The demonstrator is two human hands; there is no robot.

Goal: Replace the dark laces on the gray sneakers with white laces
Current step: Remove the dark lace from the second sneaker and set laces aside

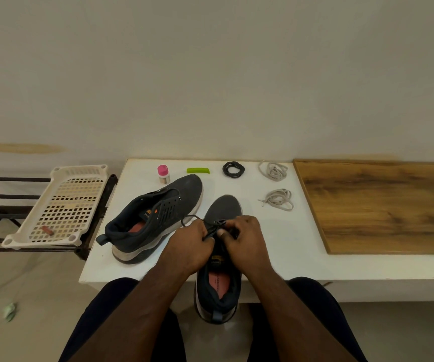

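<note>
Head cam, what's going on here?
A seated person is unlacing the near sneaker, which stands on the white table's front edge. Both hands pinch its dark lace over the eyelets; part of it already loops free. The other sneaker lies tilted to the left with no lace visible, and a coiled dark lace sits at the back. Two white lace bundles wait untouched on the right.

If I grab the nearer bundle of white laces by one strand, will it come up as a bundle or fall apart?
The nearer white lace bundle looks loosely looped, not tied, so it would probably unravel and dangle limp. Its free end trails out to the left, so lifting there would likely drag the rest across the white table. It is probably very light; scooping the whole coil seems safer.
</note>
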